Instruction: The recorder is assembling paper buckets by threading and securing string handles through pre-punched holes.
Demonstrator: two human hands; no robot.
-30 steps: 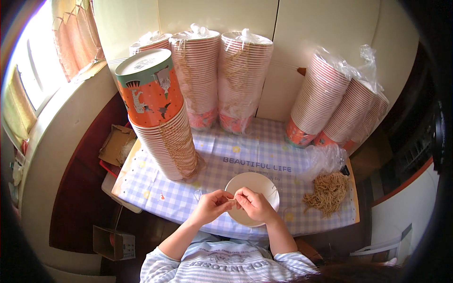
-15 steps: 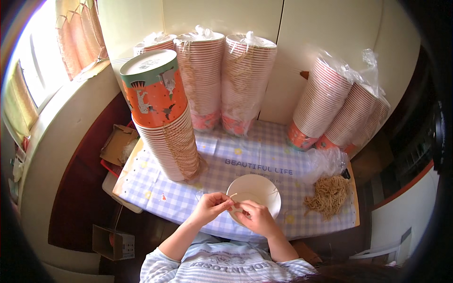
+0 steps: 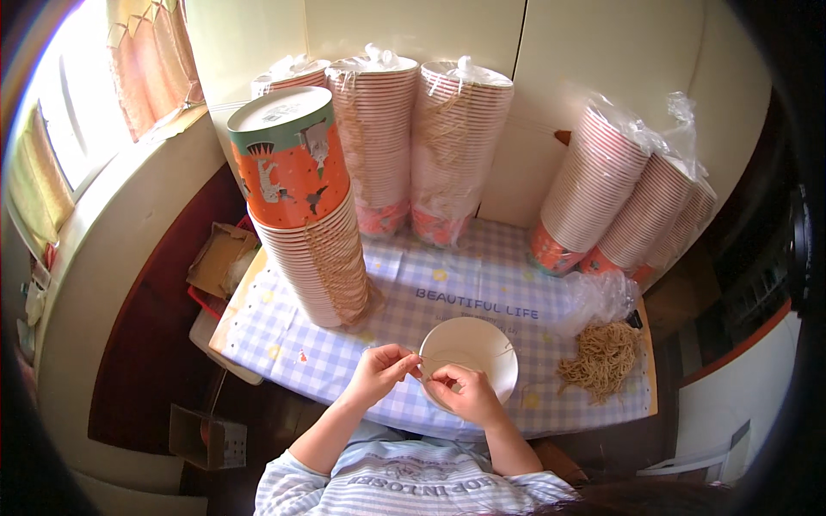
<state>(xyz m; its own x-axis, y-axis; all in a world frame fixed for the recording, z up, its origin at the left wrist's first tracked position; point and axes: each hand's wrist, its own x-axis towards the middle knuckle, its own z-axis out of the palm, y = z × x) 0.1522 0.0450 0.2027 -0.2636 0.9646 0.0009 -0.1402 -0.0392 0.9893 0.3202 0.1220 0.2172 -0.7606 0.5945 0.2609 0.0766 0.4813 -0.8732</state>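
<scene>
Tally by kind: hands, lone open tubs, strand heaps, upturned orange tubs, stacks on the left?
Left hand and right hand: 2
Lone open tub: 1
Strand heap: 1
Upturned orange tub: 1
Stacks on the left: 4
Total: 9

the bucket (image 3: 478, 344) is white, the tablecloth (image 3: 400, 275) blue-checked

In the upper left of the frame, a pinkish-orange curtain (image 3: 155, 73) hangs beside a bright window (image 3: 70, 107). Brown cardboard (image 3: 220, 258) sits mid-left, and a box (image 3: 227, 445), perhaps also cardboard, stands in shadow at the lower left.
</scene>
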